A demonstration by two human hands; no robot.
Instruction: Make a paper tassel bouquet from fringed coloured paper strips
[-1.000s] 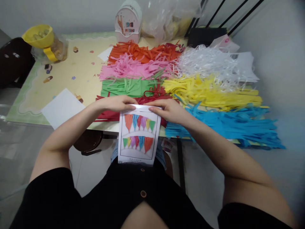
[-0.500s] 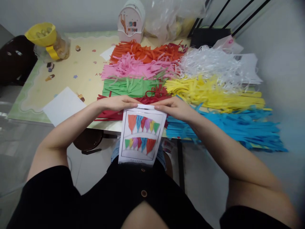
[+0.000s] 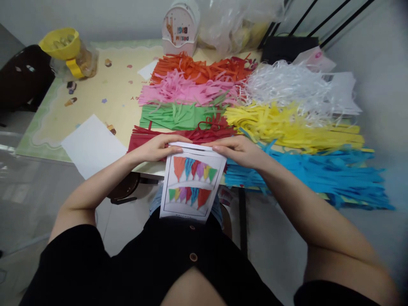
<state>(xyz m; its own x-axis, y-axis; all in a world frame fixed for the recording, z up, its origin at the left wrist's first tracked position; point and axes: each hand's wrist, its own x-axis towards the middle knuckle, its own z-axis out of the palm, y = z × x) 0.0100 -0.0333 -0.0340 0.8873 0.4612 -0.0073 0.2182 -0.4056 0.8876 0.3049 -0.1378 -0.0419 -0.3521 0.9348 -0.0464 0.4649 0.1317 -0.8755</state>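
A white printed sheet [image 3: 191, 214] with two rows of coloured pennants hangs in front of my lap, its top edge folded over. My left hand [image 3: 161, 147] pinches the sheet's upper left corner, thumb in front. At the upper right corner, my right hand [image 3: 237, 149] grips it the same way. Just beyond the hands lie dark red fringed strips [image 3: 146, 137]. Green [image 3: 175, 117], pink [image 3: 191, 94] and orange [image 3: 191, 70] bundles lie behind them. To the right are blue [image 3: 306, 170], yellow [image 3: 287, 127] and white [image 3: 283, 87] fringed bundles.
The patterned table [image 3: 117, 76] holds a blank white sheet [image 3: 92, 144] at left and a jar with a yellow funnel [image 3: 62, 44] at the far left. A pink-white container [image 3: 180, 32], plastic bags [image 3: 236, 29] and a black box [image 3: 287, 49] stand at the back.
The view has shifted slightly, so the table's contents appear a little farther right. Both hands still hold the sheet's top edge, which sits slightly lower in view.
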